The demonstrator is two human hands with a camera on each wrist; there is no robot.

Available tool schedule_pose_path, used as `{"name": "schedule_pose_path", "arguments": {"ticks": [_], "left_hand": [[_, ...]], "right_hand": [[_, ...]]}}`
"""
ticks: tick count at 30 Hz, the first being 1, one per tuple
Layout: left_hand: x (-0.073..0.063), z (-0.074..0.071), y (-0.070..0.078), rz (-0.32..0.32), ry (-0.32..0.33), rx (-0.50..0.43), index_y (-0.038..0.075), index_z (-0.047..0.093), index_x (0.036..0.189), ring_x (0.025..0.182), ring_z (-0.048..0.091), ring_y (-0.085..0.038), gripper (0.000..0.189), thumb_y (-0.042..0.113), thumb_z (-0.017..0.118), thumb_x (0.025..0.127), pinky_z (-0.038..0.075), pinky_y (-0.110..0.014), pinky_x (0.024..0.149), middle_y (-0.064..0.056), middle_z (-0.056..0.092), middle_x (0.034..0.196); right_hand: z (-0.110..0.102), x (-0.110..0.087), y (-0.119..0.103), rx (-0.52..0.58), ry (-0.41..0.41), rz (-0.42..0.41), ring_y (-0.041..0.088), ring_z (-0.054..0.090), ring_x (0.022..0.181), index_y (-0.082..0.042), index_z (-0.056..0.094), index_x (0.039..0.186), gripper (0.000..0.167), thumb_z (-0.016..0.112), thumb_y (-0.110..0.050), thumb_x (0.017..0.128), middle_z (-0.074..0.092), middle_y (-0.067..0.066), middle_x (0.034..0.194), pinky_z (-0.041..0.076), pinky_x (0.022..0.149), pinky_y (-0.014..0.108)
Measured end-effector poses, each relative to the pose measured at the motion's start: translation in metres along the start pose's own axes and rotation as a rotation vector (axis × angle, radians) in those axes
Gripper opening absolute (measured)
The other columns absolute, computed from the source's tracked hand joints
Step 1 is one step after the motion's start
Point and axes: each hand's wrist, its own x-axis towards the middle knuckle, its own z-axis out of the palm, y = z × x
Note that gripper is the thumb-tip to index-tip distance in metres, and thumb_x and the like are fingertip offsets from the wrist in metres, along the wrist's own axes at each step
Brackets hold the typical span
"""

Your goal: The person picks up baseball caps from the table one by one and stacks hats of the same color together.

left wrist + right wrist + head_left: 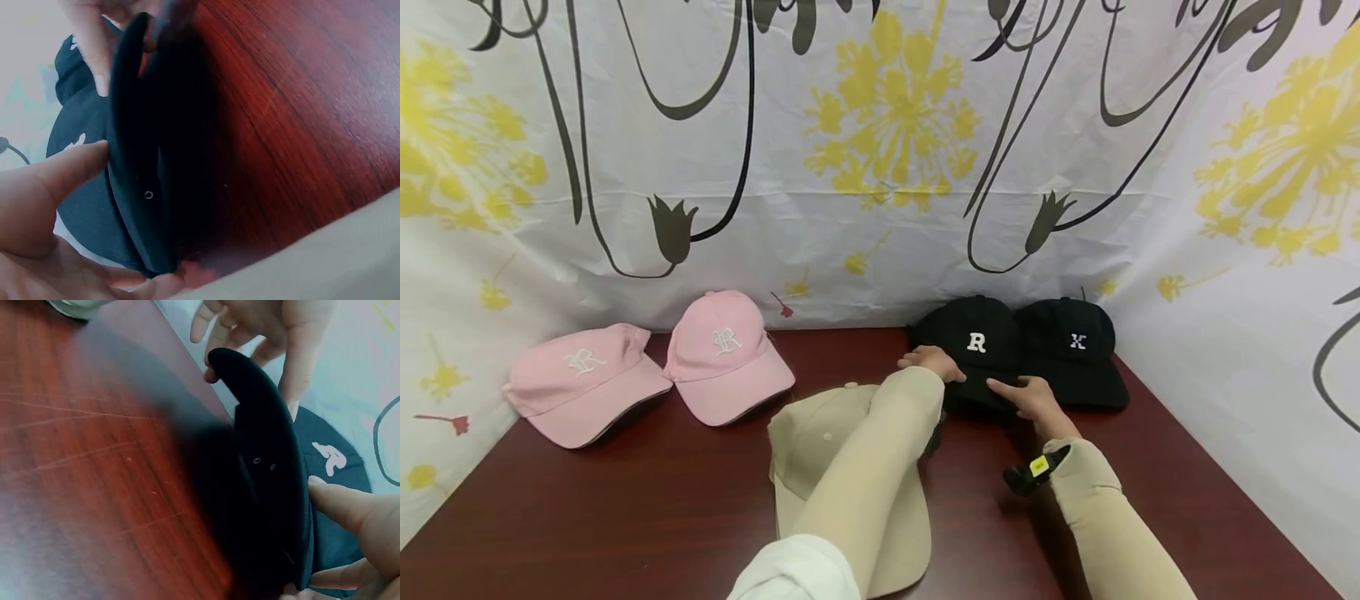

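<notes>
A black cap (955, 323) with a white R on its front sits at the back right of the table, brim toward me. My left hand (934, 362) pinches the left side of its brim. On the brim's right side is my right hand (1036, 402), thumb on top and fingers curling to the edge. Both wrist views show the brim (128, 162) from its front edge, thumbs above and fingers below; a small ring-shaped mark shows on its dark underside. A second black cap (1067, 329) with a white letter stands right beside it.
A beige cap (812, 442) lies in the middle, partly hidden under my left sleeve. Two pink caps, one outer (580, 375) and one inner (722, 350), stand at the back left. A patterned cloth (850, 275) rises behind the dark red table (587, 517).
</notes>
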Motion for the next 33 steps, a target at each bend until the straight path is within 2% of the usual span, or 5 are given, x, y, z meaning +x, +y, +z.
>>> {"name": "schedule_pose_path", "arguments": {"ticks": [4,13,21,29,33], "left_hand": [[0.004,0.006,0.005,-0.006,0.056,-0.028,0.002,0.024,0.143,0.119,0.036,-0.035,0.095,0.040,0.075,0.073,0.034,-0.046,0.094,-0.017,0.031,0.137],[-0.041,-0.022,0.002,0.052,0.029,0.000,0.004,0.017,0.146,0.125,0.034,-0.031,0.095,0.041,0.072,0.077,0.031,-0.039,0.100,-0.015,0.030,0.141],[-0.056,-0.029,-0.007,0.148,0.022,0.010,0.006,0.007,0.147,0.124,0.039,-0.026,0.105,0.044,0.072,0.075,0.041,-0.034,0.092,-0.019,0.032,0.139],[-0.068,-0.035,-0.013,0.238,0.026,0.096,0.002,0.001,0.146,0.126,0.038,-0.026,0.112,0.050,0.071,0.073,0.039,-0.033,0.094,-0.019,0.031,0.143],[-0.072,-0.036,-0.017,0.266,0.019,0.105,0.002,0.000,0.146,0.118,0.047,-0.024,0.114,0.051,0.071,0.072,0.041,-0.031,0.091,-0.015,0.045,0.134]], "right_hand": [[0.001,-0.006,-0.001,-0.018,-0.004,-0.039,0.045,0.035,0.121,0.015,0.011,0.139,0.084,0.057,-0.034,0.089,0.017,0.035,0.141,0.039,0.093,0.047],[-0.006,-0.017,-0.006,-0.065,-0.018,-0.127,0.043,0.036,0.120,0.013,0.010,0.141,0.080,0.055,-0.031,0.092,0.021,0.034,0.139,0.039,0.092,0.048],[-0.017,-0.030,-0.011,-0.216,0.014,-0.207,0.047,0.028,0.124,0.014,0.010,0.140,0.081,0.056,-0.032,0.091,0.021,0.038,0.138,0.030,0.097,0.052],[-0.026,-0.049,-0.015,-0.304,0.041,-0.269,0.048,0.037,0.117,0.016,0.009,0.139,0.085,0.057,-0.035,0.090,0.030,0.042,0.130,0.037,0.091,0.052],[-0.031,-0.058,-0.015,-0.323,0.046,-0.303,0.048,0.041,0.113,0.015,0.010,0.139,0.087,0.058,-0.037,0.089,0.034,0.042,0.127,0.039,0.088,0.052]]}}
